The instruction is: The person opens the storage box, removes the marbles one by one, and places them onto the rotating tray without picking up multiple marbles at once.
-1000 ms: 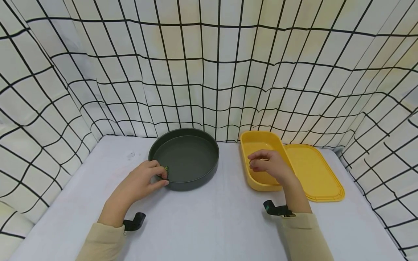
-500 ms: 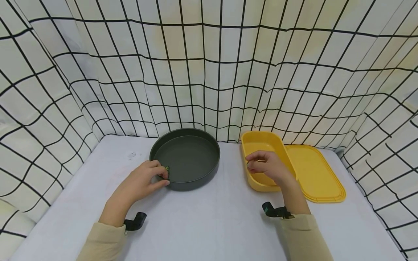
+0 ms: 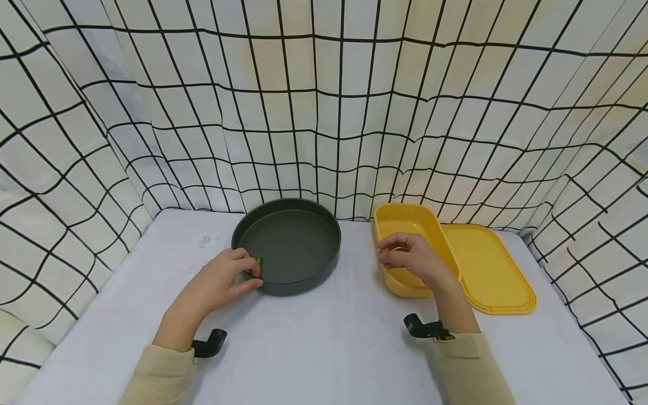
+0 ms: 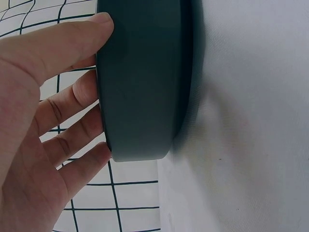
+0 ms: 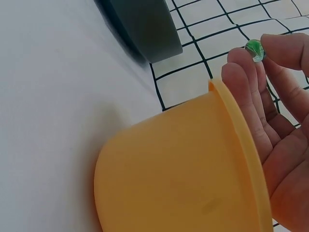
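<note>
My left hand (image 3: 223, 281) grips the near left rim of a dark round baking pan (image 3: 291, 244). In the left wrist view its thumb lies on the rim, and the tips of the other fingers go behind the pan wall (image 4: 145, 92). Small green pieces (image 3: 260, 261) show in the pan beside the left fingers. My right hand (image 3: 417, 259) is above the left side of a yellow rectangular container (image 3: 405, 209). Between thumb and fingers it pinches a green glass marble (image 5: 255, 50), level with the container's rim in the right wrist view.
A flat yellow lid (image 3: 496, 273) lies on the white tabletop (image 3: 324, 349), right of the container. White walls (image 3: 324, 112) with a black grid close in the back and both sides. Each wrist wears a black camera (image 3: 210, 344).
My right hand has shifted slightly left over the container, toward its left rim, with the marble in its fingers. My left hand keeps its place on the pan.
</note>
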Available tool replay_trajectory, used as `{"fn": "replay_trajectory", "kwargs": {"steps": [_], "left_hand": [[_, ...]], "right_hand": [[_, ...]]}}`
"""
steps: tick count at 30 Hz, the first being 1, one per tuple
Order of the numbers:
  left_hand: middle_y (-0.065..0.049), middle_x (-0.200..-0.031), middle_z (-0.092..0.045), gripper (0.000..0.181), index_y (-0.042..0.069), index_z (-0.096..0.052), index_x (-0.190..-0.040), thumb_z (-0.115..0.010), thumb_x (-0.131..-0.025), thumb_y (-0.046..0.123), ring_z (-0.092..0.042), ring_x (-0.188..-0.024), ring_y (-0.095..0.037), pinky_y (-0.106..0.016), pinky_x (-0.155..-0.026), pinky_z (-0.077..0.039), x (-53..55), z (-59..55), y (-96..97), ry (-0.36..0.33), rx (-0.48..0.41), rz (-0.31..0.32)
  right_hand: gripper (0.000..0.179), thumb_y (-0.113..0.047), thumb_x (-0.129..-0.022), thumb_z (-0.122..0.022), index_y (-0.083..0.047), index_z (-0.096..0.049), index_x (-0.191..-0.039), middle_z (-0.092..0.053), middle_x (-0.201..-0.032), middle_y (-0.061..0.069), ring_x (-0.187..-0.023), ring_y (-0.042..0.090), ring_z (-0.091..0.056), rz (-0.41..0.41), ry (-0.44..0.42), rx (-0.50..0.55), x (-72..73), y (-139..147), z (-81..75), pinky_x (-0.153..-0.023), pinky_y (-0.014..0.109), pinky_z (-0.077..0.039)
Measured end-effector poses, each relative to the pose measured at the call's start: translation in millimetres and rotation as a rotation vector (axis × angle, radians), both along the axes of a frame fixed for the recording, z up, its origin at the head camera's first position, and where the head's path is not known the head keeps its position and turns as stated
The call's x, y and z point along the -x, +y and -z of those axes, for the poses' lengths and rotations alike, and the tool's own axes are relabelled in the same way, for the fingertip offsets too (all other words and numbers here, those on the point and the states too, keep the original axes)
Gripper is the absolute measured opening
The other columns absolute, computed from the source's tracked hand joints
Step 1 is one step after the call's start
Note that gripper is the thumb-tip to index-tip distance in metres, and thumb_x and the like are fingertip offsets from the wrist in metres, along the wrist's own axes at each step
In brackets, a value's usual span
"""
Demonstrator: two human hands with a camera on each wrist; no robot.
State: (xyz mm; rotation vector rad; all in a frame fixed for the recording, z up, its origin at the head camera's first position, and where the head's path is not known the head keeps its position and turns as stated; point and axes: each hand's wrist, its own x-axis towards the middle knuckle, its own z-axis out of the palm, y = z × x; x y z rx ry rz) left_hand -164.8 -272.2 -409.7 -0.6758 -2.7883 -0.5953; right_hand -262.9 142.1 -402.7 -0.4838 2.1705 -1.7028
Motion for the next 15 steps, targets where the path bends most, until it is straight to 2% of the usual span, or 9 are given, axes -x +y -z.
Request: {"fn": "replay_trajectory", "kwargs": {"steps": [6, 15], "left_hand": [[0.004, -0.083, -0.057, 0.02, 0.025, -0.065, -0.082, -0.084, -0.081, 0.019, -0.055, -0.078, -0.017, -0.031, -0.071, -0.047, 0.2, 0.4, -0.9, 0.003, -0.005, 0.006], [0.005, -0.083, -0.057, 0.02, 0.026, -0.064, -0.082, -0.084, -0.082, 0.02, -0.055, -0.078, -0.016, -0.032, -0.072, -0.047, 1.1, 1.2, -1.3, -0.006, 0.008, 0.0]], "right_hand": [[0.027, -0.006, -0.093, -0.069, 0.01, -0.063, -0.114, -0.066, -0.098, 0.013, -0.086, 0.022, -0.068, -0.004, -0.001, -0.006, -2.8, -4.0, -2.8, -0.079, 0.033, -0.059], [0.021, -0.007, -0.093, -0.069, 0.004, -0.066, -0.111, -0.067, -0.1, 0.016, -0.09, 0.03, -0.067, -0.019, -0.005, -0.005, -4.6, -8.1, -2.0, -0.08, 0.033, -0.059]]}}
